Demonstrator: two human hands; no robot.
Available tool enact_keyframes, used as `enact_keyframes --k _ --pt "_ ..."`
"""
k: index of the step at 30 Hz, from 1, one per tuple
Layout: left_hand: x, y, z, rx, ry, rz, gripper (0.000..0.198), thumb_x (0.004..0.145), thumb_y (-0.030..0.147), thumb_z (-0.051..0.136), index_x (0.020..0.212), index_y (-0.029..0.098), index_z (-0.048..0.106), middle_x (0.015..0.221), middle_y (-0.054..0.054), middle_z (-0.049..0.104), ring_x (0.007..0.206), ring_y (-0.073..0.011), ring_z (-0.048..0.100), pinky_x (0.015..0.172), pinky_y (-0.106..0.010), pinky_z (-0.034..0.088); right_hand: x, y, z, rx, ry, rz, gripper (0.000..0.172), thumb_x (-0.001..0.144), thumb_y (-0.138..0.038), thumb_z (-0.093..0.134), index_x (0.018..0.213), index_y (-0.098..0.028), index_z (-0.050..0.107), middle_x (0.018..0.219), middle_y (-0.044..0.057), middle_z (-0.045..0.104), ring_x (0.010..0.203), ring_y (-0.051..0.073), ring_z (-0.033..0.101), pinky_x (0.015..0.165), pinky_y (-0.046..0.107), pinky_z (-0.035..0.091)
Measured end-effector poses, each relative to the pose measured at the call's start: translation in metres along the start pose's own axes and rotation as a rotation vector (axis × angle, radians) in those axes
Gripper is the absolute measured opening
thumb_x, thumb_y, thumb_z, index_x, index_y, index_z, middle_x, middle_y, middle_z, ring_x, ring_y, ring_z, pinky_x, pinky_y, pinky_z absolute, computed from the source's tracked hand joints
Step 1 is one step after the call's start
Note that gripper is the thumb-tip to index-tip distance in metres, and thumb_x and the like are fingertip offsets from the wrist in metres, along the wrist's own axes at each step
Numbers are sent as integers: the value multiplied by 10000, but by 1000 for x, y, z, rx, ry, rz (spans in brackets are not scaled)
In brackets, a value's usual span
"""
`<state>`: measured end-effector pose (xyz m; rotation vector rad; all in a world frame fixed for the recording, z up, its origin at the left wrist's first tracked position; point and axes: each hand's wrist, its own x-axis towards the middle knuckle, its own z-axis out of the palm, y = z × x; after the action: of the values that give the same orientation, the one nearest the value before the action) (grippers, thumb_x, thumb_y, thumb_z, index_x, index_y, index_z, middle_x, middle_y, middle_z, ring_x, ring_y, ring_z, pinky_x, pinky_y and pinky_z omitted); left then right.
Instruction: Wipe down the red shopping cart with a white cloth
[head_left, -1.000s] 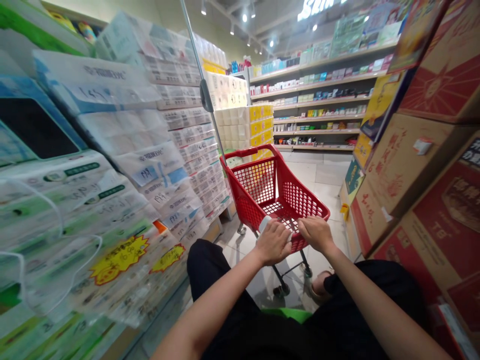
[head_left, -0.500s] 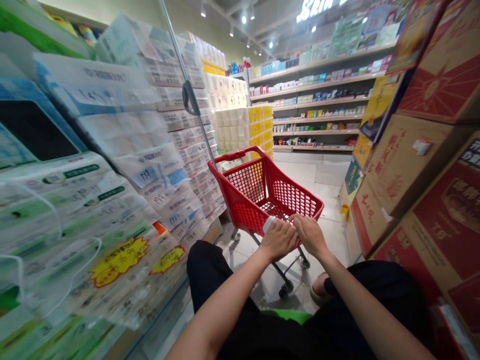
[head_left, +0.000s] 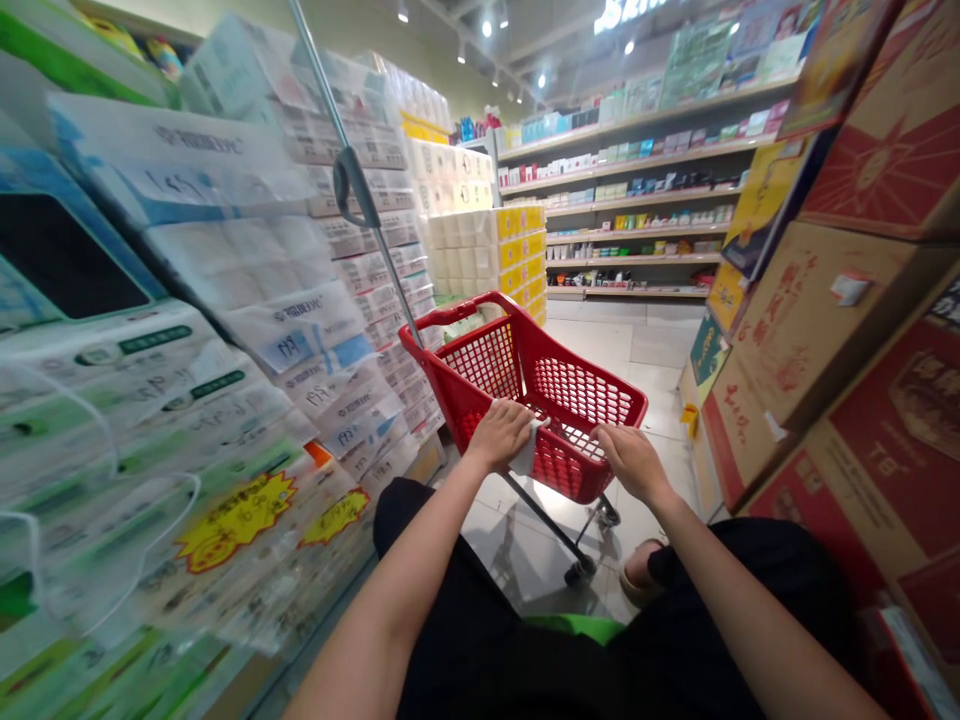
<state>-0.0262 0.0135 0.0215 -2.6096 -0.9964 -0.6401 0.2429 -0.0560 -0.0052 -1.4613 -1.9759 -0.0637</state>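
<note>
In front of my knees stands a red shopping cart [head_left: 577, 470] with a perforated plastic basket on dark metal legs and small wheels. My left hand [head_left: 499, 436] is closed over the basket's near rim, pressing a white cloth [head_left: 525, 457] against it; part of the cloth hangs down the outside. Further right along that rim, my right hand [head_left: 628, 462] grips the edge with curled fingers. The cart's handle [head_left: 450, 315] is on the far left side, and a metal pole [head_left: 322, 85] with a grey grip rises beside it.
Wrapped paper packs [head_left: 315, 330] are piled high on my left, with yellow price tags [head_left: 236, 520] on them. Stacked cardboard boxes [head_left: 795, 320] line the right side. Shelves of small goods [head_left: 630, 190] stand at the back, beyond the tiled floor [head_left: 592, 345].
My left hand has slid left along the rim with the white cloth, away from my right hand. The right hand has shifted slightly right, and the cart has turned a little.
</note>
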Motion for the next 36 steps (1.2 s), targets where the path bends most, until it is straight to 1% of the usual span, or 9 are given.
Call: enact_keyframes --k 3,6,11,18,21,23,26,32,36 --pt "2 7 5 18 26 -25 240 972 305 342 1107 244 531 1127 -35 535 1120 -201 446 1104 -416 275 2 -1 -7 -55 -61 22 438 996 -400 252 814 -235 615 761 15 659 765 167 574 741 302 357" --pt "6 18 11 45 63 -59 223 960 290 362 1091 234 535 1106 -41 551 1106 -208 458 1113 -428 268 0 -13 -9 -118 -103 -10 430 989 -434 288 770 -237 601 751 6 663 759 166 562 752 305 339" --pt "11 34 16 81 117 -88 208 933 260 410 1080 221 552 1108 -53 574 1113 -219 470 1124 -445 253 -10 -28 1 -229 -14 -46 389 981 -454 337 830 -220 608 826 40 684 809 179 553 801 321 316" --pt "19 80 22 42 88 -8 213 928 301 436 1071 219 569 1046 -51 596 1076 -221 489 1096 -444 268 -7 -12 5 -266 -68 -117 343 977 -420 366 812 -217 588 798 32 672 785 177 543 785 326 307" --pt "23 91 22 21 63 38 232 951 331 404 1076 226 569 1031 -44 595 1053 -219 495 1072 -444 283 -6 -3 2 -243 -99 -149 318 968 -408 391 770 -212 545 782 26 655 785 175 537 786 318 313" --pt "25 87 19 18 34 87 253 968 354 380 1097 235 562 1038 -38 591 1036 -214 499 1043 -426 311 -7 2 -1 -207 -114 -182 320 967 -427 392 770 -214 527 796 23 650 785 171 532 786 310 320" --pt "23 65 14 23 5 131 287 985 390 352 1144 248 544 1062 -37 584 1034 -207 499 1011 -398 338 -8 8 -4 -171 -123 -211 344 969 -461 377 770 -217 515 791 21 638 772 167 523 776 303 326" --pt "14 5 7 67 28 9 276 994 372 342 1142 254 543 1103 -35 564 1101 -197 479 1086 -410 279 -5 14 -8 -131 -149 -196 392 967 -494 353 736 -218 508 742 19 615 750 164 517 758 299 334" --pt "12 -11 4 78 35 -45 267 994 375 337 1090 257 557 1071 -28 563 1083 -190 480 1094 -417 284 -1 14 -12 -91 -179 -176 414 984 -470 299 767 -223 550 754 20 629 759 163 533 767 302 342"
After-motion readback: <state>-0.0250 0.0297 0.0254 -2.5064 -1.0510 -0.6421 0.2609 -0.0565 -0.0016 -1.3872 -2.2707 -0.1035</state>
